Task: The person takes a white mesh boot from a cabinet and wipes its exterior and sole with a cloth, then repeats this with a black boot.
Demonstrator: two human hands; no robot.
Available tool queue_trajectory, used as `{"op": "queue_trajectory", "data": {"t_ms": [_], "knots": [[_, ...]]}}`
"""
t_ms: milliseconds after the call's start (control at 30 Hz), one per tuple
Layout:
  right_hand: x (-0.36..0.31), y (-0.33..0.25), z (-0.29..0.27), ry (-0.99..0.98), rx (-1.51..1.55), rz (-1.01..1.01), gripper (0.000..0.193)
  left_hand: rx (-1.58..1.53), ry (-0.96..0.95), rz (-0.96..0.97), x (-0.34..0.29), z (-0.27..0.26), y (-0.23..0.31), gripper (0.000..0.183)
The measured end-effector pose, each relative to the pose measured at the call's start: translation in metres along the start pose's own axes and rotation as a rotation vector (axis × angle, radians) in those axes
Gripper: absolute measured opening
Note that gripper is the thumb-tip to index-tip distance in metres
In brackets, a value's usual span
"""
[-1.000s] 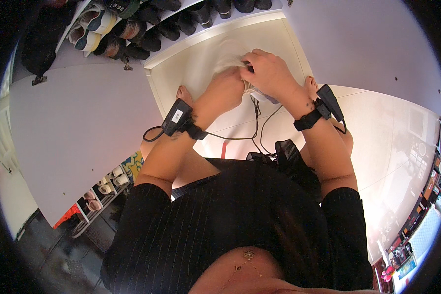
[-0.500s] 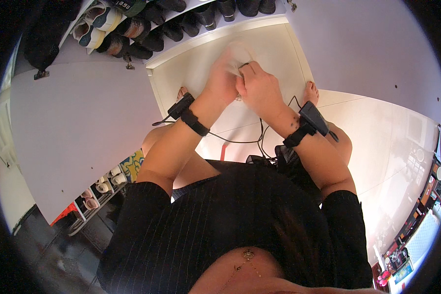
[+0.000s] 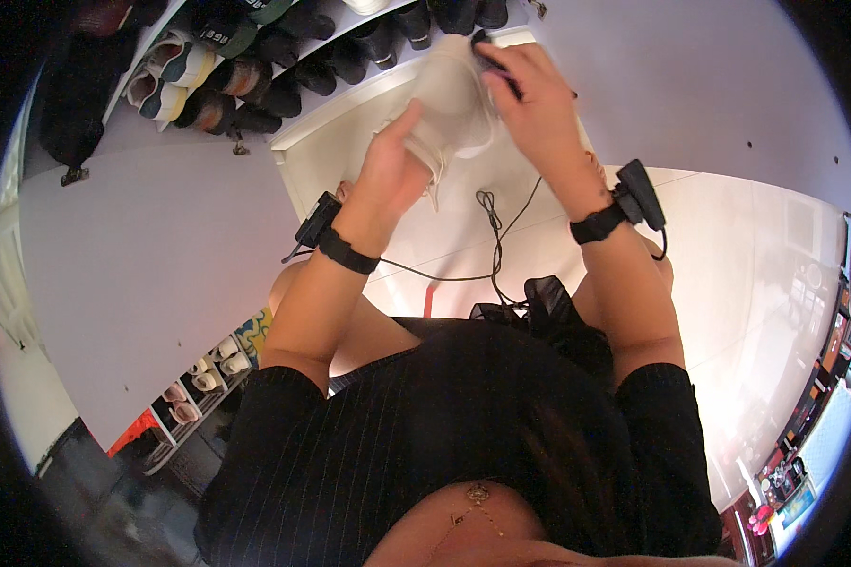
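Observation:
In my left hand (image 3: 394, 170) is a cream-white lace-up shoe (image 3: 449, 99), gripped near one end with the thumb along its side. Its far end points up toward the shelves, and loose laces dangle below my fingers. My right hand (image 3: 539, 104) is closed around a small black brush (image 3: 503, 74), partly hidden by the fingers. The brush is held against or right beside the shoe's far right edge; contact cannot be made out. Motion blurs the shoe somewhat.
Shelves ahead hold dark shoes (image 3: 317, 76) and white-soled sneakers (image 3: 175, 71). Pale cabinet doors stand on the left (image 3: 151, 255) and right (image 3: 709, 85). Black cables (image 3: 492, 227) hang between my wrist straps. Another shoe rack (image 3: 194, 392) stands at lower left.
My hands, close together before, have moved apart. The right hand has gone up and right, and the black brush is now plainly visible. The shoe has come into clear view in my left hand.

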State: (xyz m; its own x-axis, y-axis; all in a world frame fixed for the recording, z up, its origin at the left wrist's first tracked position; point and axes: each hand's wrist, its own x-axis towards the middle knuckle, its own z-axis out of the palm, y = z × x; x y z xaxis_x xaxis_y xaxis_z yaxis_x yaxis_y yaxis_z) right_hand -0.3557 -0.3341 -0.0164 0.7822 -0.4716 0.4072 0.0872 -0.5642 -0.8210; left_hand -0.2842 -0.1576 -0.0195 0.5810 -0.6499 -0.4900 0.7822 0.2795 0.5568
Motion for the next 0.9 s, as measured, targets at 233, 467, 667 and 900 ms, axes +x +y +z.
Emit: {"op": "queue_trajectory", "data": {"t_ms": [233, 467, 667, 900], "knots": [[-0.037, -0.017, 0.026, -0.137, -0.123, -0.102, 0.025, -0.056, -0.038, -0.058, -0.006, 0.006, 0.0, 0.047], [-0.025, -0.014, 0.021, -0.092, -0.229, -0.084, 0.035, 0.042, -0.015, -0.019, -0.012, 0.016, 0.006, 0.046], [-0.02, -0.011, 0.022, -0.103, -0.247, -0.163, 0.028, 0.032, -0.089, -0.017, -0.017, 0.014, 0.012, 0.046], [-0.029, -0.024, 0.023, -0.216, -0.155, -0.16, 0.028, 0.049, -0.024, 0.003, -0.015, 0.013, 0.015, 0.047]]}}
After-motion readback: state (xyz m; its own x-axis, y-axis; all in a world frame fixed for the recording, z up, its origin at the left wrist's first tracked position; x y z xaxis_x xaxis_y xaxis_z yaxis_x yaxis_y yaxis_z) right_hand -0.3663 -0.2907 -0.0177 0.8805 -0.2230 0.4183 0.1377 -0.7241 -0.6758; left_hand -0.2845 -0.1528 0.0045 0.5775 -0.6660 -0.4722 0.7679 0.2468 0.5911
